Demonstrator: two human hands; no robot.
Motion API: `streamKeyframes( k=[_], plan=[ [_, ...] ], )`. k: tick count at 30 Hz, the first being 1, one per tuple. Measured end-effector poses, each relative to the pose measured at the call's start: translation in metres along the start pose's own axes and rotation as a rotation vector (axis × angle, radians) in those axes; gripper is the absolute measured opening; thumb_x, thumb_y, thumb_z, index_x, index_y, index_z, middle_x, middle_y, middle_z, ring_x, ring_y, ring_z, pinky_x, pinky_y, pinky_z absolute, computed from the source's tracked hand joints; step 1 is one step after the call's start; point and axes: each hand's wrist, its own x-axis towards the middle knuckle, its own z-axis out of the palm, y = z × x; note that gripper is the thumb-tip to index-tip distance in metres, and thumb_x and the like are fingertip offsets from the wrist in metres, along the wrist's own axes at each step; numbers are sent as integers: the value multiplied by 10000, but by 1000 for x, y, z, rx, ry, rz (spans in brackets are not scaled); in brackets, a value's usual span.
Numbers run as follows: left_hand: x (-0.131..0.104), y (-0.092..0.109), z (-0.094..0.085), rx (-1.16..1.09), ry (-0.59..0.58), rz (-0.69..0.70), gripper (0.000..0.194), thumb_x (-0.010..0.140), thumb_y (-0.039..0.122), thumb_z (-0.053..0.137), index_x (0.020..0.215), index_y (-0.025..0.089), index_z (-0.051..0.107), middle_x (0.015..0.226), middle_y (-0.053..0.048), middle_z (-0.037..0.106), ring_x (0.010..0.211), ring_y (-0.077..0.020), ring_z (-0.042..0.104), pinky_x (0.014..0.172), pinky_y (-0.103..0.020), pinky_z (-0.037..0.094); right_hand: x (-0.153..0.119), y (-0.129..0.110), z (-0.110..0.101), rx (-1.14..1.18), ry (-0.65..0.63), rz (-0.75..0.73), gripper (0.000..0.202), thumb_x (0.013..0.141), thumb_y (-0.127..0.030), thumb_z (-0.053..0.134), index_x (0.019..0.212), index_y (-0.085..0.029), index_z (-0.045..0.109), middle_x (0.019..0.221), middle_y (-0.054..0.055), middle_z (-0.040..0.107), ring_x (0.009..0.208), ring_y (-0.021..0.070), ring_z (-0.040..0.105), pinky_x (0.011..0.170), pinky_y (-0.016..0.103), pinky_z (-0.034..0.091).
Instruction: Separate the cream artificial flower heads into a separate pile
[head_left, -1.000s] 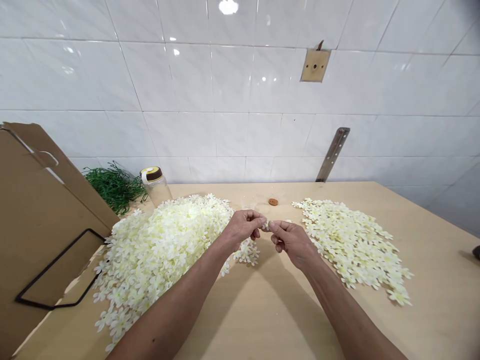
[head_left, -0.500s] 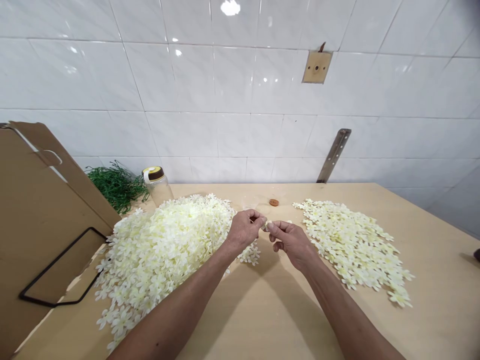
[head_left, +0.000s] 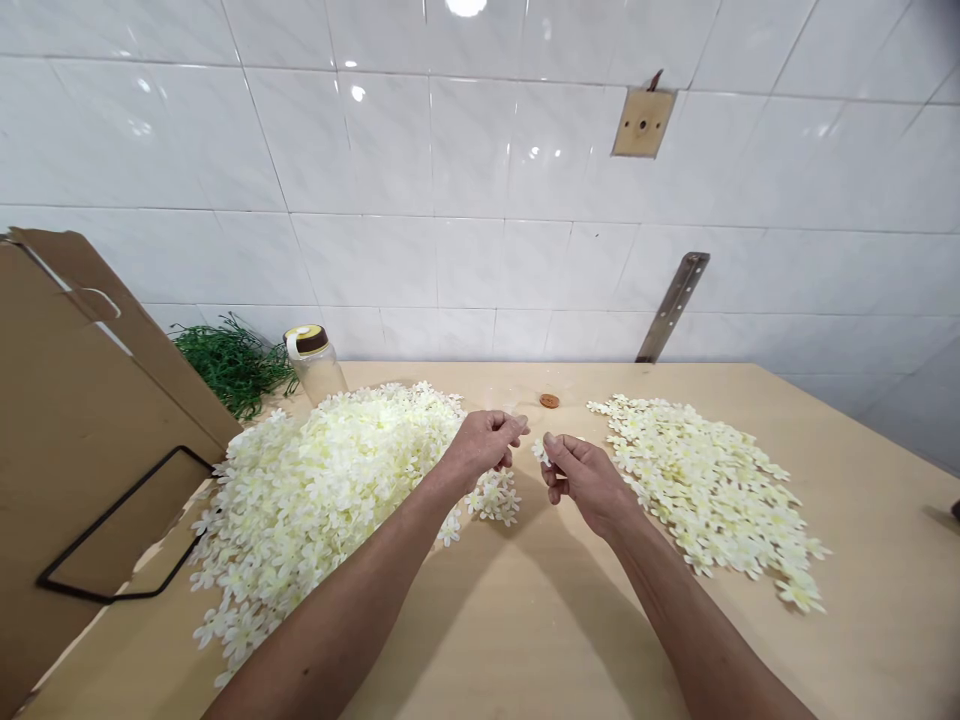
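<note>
A white flower point(head_left: 539, 452) was pinched between thumb and forefinger of the right hand point(head_left: 589, 480) above the table point(head_left: 510, 640), near the left hand point(head_left: 480, 445), whose fingertips met, on what I couldn't tell, between a flower heap point(head_left: 337, 470) and a flatter flower spread point(head_left: 709, 485).

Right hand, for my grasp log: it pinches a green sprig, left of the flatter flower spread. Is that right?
Wrong item in the grip: the head view shows the right hand pinching a pale flower, left of the flatter flower spread.
</note>
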Motion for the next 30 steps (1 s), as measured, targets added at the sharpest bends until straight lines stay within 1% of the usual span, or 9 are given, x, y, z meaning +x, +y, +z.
streamKeyframes(
  k=[4, 7, 11, 18, 22, 24, 26, 28, 30],
  plan=[
    [-3, 0, 2, -50, -193, -81, 451, 768, 570, 656, 713, 125, 613, 690, -39, 603, 475, -81, 518, 465, -240, 384, 0, 0, 2, 6, 3, 0, 463, 733, -603, 713, 631, -176, 567, 598, -11, 532, 531, 109, 475, 443, 233, 418],
    [-3, -1, 2, -143, -237, -73, 418, 709, 525, 737, 694, 131, 598, 597, -5, 560, 470, -79, 499, 470, -233, 370, 1, 1, 1, -3, 31, 22, 464, 702, -605, 738, 640, -166, 601, 594, -6, 541, 512, 106, 476, 440, 239, 403],
    [0, -2, 0, -219, -166, -45, 353, 670, 425, 796, 694, 140, 590, 560, 25, 529, 469, -69, 479, 473, -222, 357, 2, 4, -1, 9, 55, 58, 479, 679, -618, 748, 627, -160, 619, 592, 7, 558, 501, 108, 472, 445, 253, 398],
    [6, 5, -13, -288, -7, -60, 299, 714, 368, 759, 685, 116, 601, 693, -26, 593, 451, -42, 456, 449, -215, 333, -1, -2, 1, 36, 46, 56, 462, 730, -586, 726, 600, -161, 602, 651, 34, 588, 548, 110, 470, 469, 244, 402],
    [8, 4, -20, -277, 22, -21, 285, 717, 361, 755, 699, 117, 607, 682, -28, 600, 440, -43, 448, 439, -212, 327, -2, 0, 4, -106, 19, 72, 472, 748, -618, 688, 670, -153, 664, 683, 43, 601, 549, 118, 507, 484, 257, 434],
    [8, 3, -19, -240, 17, 7, 276, 716, 359, 755, 719, 121, 616, 676, -23, 604, 436, -45, 447, 433, -210, 332, -2, 2, 4, -235, 0, 92, 482, 772, -636, 649, 767, -157, 704, 719, 51, 624, 547, 126, 539, 490, 265, 450],
    [6, 0, -14, -171, 11, 35, 245, 721, 340, 743, 739, 125, 627, 659, -15, 603, 439, -51, 455, 428, -207, 340, -1, 3, 5, -257, 1, 75, 481, 800, -637, 616, 858, -171, 718, 812, 72, 654, 603, 143, 570, 490, 263, 463],
    [4, -2, -8, -94, -2, 51, 206, 732, 317, 720, 749, 128, 639, 649, -10, 605, 440, -55, 462, 422, -204, 347, -1, 3, 5, -147, -6, 32, 467, 811, -620, 614, 917, -177, 719, 934, 97, 664, 680, 156, 570, 492, 257, 474],
    [1, -4, -1, -30, -17, 61, 174, 744, 298, 694, 748, 130, 648, 659, -11, 615, 438, -53, 465, 417, -198, 350, 0, 1, 6, -29, -15, 4, 442, 791, -591, 656, 914, -172, 721, 917, 93, 659, 682, 147, 537, 486, 246, 469]
  ],
)
